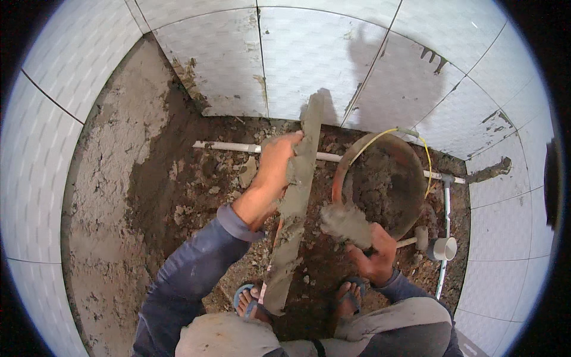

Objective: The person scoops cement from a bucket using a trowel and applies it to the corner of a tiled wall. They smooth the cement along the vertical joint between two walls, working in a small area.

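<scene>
My left hand (275, 160) grips a long straightedge board (303, 184) smeared with wet grey mortar, held lengthwise between my feet and the far tiled wall. To its right my right hand (377, 256) is closed on a mortar-coated trowel (348, 221), whose handle is mostly hidden by my fingers. The trowel is at the lower left rim of a round mortar pan (336, 187), which holds grey mortar and has a thin yellow loop over it. A hammer (420, 238) with a pale handle lies just right of my right hand.
White tiled walls (309, 53) surround a rough dirt floor (226, 184). A band of mortar (104, 232) runs along the left. White pipes (223, 146) cross the back and right, with a white pipe fitting (446, 249) at the right. My sandalled feet (247, 297) are at the bottom.
</scene>
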Available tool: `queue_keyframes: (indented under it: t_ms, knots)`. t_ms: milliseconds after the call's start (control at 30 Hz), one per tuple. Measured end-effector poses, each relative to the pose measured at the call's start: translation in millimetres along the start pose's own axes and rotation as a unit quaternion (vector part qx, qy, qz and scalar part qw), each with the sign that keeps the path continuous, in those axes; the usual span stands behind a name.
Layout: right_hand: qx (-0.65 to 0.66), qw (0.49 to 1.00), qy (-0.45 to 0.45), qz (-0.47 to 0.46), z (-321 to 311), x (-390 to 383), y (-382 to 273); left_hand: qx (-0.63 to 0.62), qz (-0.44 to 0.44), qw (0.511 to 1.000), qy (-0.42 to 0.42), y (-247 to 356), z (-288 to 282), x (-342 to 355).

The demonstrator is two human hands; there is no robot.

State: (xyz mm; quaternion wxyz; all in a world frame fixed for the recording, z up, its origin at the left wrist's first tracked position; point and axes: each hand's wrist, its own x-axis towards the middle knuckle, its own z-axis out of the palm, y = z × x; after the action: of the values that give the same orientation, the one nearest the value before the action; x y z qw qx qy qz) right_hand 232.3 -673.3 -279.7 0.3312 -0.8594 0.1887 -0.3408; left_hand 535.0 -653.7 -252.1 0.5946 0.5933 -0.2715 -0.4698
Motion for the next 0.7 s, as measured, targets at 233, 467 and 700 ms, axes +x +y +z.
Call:
queue_keyframes:
  t_ms: [233, 467, 700]
  knots:
    - [0.074, 0.997, -0.032, 0.014, 37, 22, -9, 0.414, 0.219, 0.883, 0.026, -2, 6, 11]
    - [0.067, 0.996, -0.063, -0.009, 23, -11, -2, -0.062, 0.005, 0.996, 0.063, -7, -14, 23]
    - [0.097, 0.992, -0.038, -0.066, 56, 31, -25, 0.434, 0.220, 0.872, 0.052, -1, -12, 30]
